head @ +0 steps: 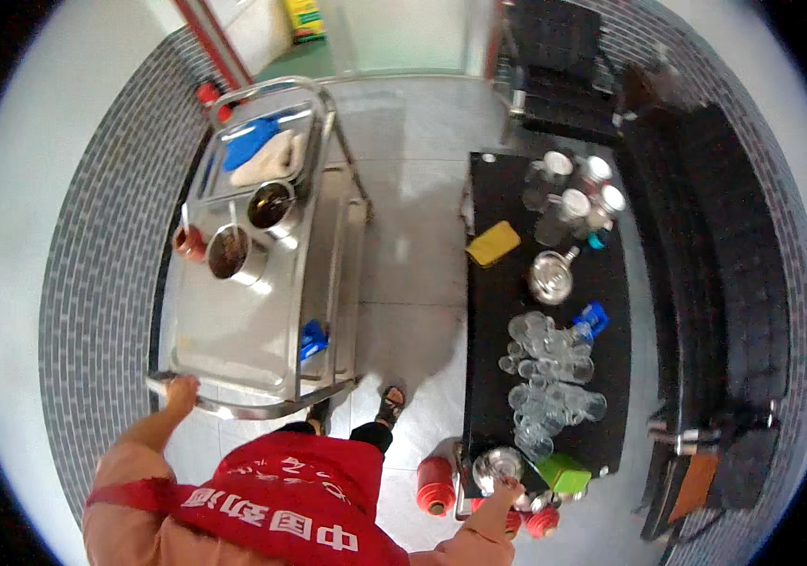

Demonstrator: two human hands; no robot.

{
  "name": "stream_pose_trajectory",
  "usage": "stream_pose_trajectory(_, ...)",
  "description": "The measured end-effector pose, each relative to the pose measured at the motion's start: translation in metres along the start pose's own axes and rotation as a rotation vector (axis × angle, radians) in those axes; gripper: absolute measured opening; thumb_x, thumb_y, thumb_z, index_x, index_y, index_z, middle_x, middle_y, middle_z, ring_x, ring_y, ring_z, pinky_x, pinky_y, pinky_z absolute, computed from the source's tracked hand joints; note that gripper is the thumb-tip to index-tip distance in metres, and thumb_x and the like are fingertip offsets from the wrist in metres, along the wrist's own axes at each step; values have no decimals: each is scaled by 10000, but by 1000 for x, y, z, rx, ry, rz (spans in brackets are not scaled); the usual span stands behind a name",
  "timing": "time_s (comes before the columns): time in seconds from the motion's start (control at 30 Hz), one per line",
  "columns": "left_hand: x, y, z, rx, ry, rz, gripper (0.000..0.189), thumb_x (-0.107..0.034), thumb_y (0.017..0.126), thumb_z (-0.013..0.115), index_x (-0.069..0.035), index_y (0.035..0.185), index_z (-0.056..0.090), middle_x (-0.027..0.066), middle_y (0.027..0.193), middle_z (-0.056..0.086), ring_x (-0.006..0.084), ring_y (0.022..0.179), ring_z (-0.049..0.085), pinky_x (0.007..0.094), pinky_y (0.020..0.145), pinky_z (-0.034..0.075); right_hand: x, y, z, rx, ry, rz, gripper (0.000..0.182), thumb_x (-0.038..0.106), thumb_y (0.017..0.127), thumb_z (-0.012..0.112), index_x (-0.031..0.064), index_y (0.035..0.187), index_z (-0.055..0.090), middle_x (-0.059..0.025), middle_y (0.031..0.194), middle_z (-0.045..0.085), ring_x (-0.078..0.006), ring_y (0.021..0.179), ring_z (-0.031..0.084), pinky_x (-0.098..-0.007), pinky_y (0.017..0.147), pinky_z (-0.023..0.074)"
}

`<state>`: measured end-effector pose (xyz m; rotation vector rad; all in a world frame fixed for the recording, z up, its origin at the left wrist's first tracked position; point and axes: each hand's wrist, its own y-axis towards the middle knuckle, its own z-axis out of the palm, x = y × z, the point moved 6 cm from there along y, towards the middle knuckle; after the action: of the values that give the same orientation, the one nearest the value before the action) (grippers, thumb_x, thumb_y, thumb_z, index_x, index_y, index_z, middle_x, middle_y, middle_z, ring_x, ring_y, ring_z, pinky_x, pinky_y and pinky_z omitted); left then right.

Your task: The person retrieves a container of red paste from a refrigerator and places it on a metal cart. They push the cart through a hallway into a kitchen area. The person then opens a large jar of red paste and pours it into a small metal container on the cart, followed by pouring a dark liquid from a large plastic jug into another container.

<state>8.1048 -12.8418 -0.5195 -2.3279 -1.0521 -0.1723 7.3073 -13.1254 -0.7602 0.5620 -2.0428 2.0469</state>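
Observation:
My left hand (183, 393) is closed around the metal push handle (255, 408) of a stainless steel trolley (234, 332). On the trolley's top stand two steel pots (234, 255) (273, 206) with dark contents, a small reddish-brown jar (190, 243), and a tray (216, 185) with blue and beige cloths (269, 157). My right hand (509, 493) is at the near end of a black table (492, 318), at the rim of a shiny metal bowl or pot (497, 467); whether its fingers grip it cannot be told. A green object (565, 474) lies beside it.
The table bears many clear glasses (552, 347), a metal teapot (551, 277), a yellow cloth (494, 244) and white-lidded jars (575, 203). Red containers (436, 486) stand on the floor by its near end. Grey floor (410, 262) separates trolley and table. A black sofa (707, 269) lines the right wall.

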Motion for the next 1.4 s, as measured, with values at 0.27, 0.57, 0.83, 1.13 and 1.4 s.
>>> stream_pose_trajectory(0.27, -50, -15, -37, 1, -59, -6, 356, -228, 494, 761, -169, 792, 574, 17, 765, 598, 215, 795, 561, 405, 713, 365, 8, -17, 39, -26, -401, -280, 205, 261, 720, 454, 61, 695, 491, -88, 723, 508, -254, 731, 472, -481, 746, 388)
stream_pose_trajectory(0.57, -60, -32, -80, -129, -80, 183, 186, -229, 579, 628, -81, 642, 533, 104, 684, 573, 306, 700, 546, 424, 659, 397, -10, -133, 41, -553, -1017, -1421, 185, 203, 696, 517, 35, 729, 585, -111, 735, 584, -260, 755, 541, -399, 758, 421)
stream_pose_trajectory(0.83, -50, -20, -102, -255, -484, 21, 201, -211, 656, 482, -50, 540, 515, 163, 604, 532, 370, 639, 508, 480, 592, 377, -339, -342, 104, 1478, -1508, -1116, 290, 35, 696, 573, 40, 984, 533, -127, 972, 527, -265, 897, 510, -335, 785, 419)
stream_pose_trajectory(1.13, -41, -27, -64, -509, -572, 274, 160, -148, 644, 471, -74, 512, 420, 135, 530, 414, 339, 530, 411, 435, 493, 270, -567, -304, 98, 1902, -2295, -1460, 383, 125, 655, 573, 55, 1030, 544, -134, 1133, 496, -320, 1098, 415, -435, 909, 338)
stream_pose_trajectory(1.4, -83, 0, -134, -525, -696, 608, 222, -148, 799, 470, -27, 612, 476, 143, 592, 484, 287, 478, 428, 402, 441, 348, -716, -152, 50, 2151, -2692, -1551, 275, 209, 723, 540, 74, 947, 627, -78, 1174, 498, -268, 1273, 206, -635, 977, 57)
